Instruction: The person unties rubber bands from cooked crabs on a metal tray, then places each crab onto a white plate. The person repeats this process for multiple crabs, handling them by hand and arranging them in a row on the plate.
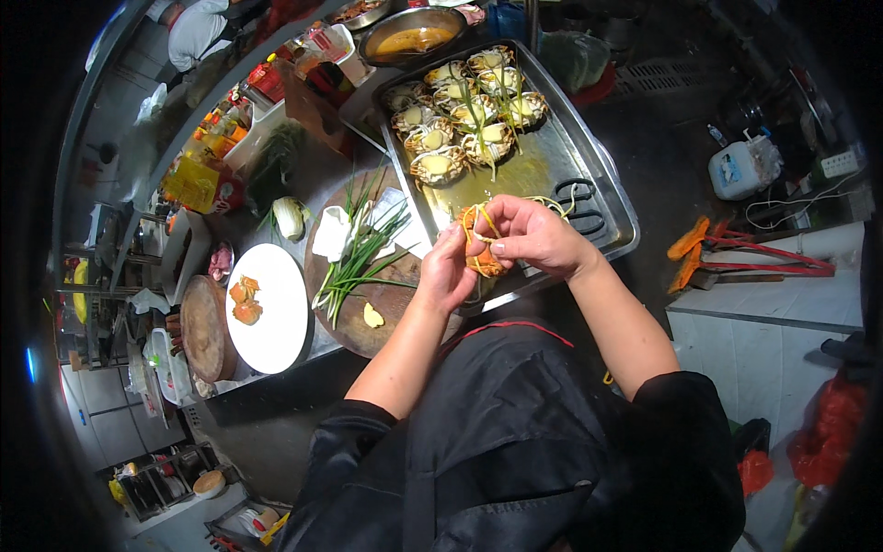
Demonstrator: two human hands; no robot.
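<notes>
My left hand (pixel 445 272) grips an orange cooked crab (pixel 485 264) by its left side, over the near edge of a metal tray (pixel 562 162). Yellow string (pixel 491 226) loops around the crab, and the fingers of my right hand (pixel 534 238) pinch it. Black-handled scissors (pixel 583 207) lie in the tray just beyond my right hand. Farther back in the tray sit several crabs (pixel 436 165), belly up, topped with pale yellow slices that look like ginger. Long green scallion strips (pixel 476 114) lie across some of them.
Left of the tray, a round wooden chopping board (pixel 352 324) bears scallions (pixel 352 269), a white cloth (pixel 332 233) and a ginger piece (pixel 373 316). A white plate (pixel 272 345) holds orange pieces (pixel 245 301). Beyond are a bowl of orange liquid (pixel 412 41) and, farther off, a person (pixel 195 34).
</notes>
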